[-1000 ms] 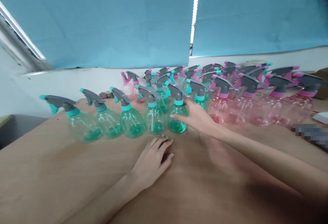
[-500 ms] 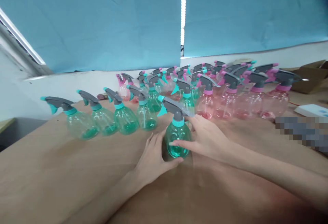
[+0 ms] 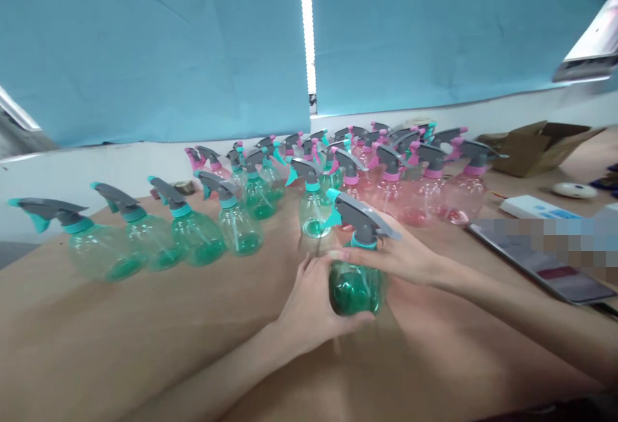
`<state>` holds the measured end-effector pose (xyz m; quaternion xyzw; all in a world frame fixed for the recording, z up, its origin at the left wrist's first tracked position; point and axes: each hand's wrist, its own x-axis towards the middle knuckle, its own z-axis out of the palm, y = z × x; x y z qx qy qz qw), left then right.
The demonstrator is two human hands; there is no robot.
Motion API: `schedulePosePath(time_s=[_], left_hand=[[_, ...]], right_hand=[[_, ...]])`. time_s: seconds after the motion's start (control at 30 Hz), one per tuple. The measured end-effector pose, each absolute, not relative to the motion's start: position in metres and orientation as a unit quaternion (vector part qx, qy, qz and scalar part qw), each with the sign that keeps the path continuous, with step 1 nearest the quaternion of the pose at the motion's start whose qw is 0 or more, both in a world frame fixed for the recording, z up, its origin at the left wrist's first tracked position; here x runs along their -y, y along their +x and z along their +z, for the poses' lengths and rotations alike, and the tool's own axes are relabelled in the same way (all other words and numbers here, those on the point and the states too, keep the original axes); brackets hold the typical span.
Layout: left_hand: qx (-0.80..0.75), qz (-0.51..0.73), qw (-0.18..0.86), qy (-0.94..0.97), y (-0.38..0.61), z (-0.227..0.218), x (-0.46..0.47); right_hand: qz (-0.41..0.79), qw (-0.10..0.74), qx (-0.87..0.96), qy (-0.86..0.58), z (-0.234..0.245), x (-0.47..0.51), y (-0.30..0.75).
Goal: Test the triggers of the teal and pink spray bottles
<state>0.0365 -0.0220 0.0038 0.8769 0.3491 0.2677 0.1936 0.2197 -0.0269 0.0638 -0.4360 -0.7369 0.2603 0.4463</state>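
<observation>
On the tan worktop (image 3: 145, 351), a near-upright clear green plastic spray bottle (image 3: 356, 290) sits between the left hand (image 3: 309, 300), curled round its base, and the right hand (image 3: 396, 258), spread across its neck.

You've got bright, even light from the tall glowing white strip (image 3: 306, 23) at 12 o'clock, glints on the clear green plastic spray bottle (image 3: 356, 287) at 6 o'clock, bowed wide-angle edges, and a blocky pixelated smear (image 3: 545, 242) at 3 o'clock.

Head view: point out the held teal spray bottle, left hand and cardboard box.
Teal spray bottle (image 3: 356, 290): head view, round body.
Left hand (image 3: 309, 300): head view, back of hand.
Cardboard box (image 3: 531, 155): head view, side wall.
</observation>
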Motion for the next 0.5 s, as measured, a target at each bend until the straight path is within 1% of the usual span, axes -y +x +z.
schedulePosePath(time_s=[0.13, 0.3, 0.4, 0.5], left_hand=[[-0.341, 0.255, 0.184, 0.886, 0.053, 0.003, 0.014], [-0.328, 0.256, 0.189, 0.889, 0.056, 0.003, 0.009], [-0.329, 0.244, 0.181, 0.894, 0.050, 0.002, 0.008], [-0.325, 0.224, 0.153, 0.906, 0.041, 0.000, 0.005]], right_hand=[[0.288, 0.466, 0.724, -0.419, 0.064, 0.017, 0.227], [0.307, 0.468, 0.723, -0.405, 0.065, 0.012, 0.230], [0.330, 0.459, 0.733, -0.378, 0.069, 0.010, 0.228], [0.334, 0.440, 0.737, -0.389, 0.072, 0.006, 0.225]])
